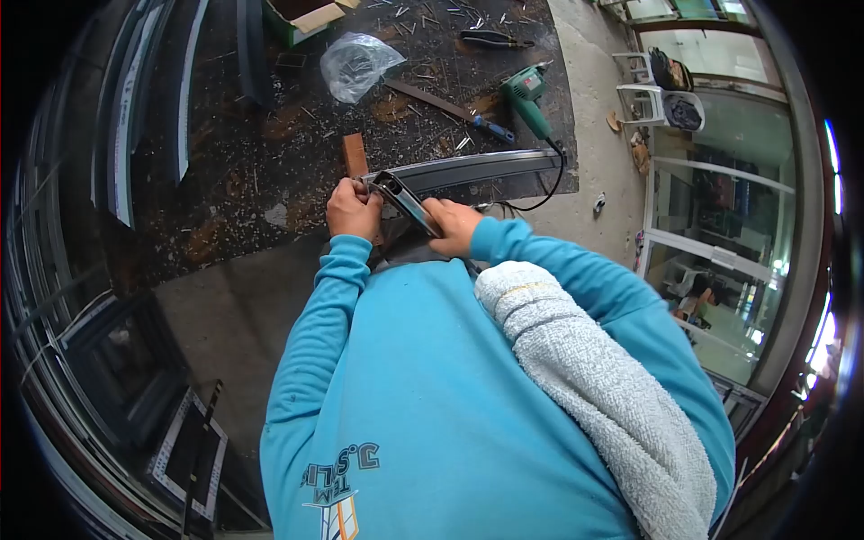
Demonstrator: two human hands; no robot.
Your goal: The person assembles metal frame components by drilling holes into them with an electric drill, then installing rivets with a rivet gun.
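Head view: the left hand (353, 209) is closed round the near end of a short aluminium profile (407, 202), and the right hand (453, 225) grips its lower length, fingers wrapped tight. The piece sits close to the body, at the near edge of the littered workbench (234, 171), meeting a longer curved profile (477, 167). It looks light, rigid and smooth, probably with sharp cut ends; the flat sides seem the safest hold. A green drill (526, 94) lies further off, to the right.

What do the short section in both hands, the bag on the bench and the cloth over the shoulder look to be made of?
Short section: likely aluminium, a hollow grey profile with a bright glint. Bag: thin clear plastic, crinkled and shiny. Cloth: white terry towelling, looped nubbly pile.
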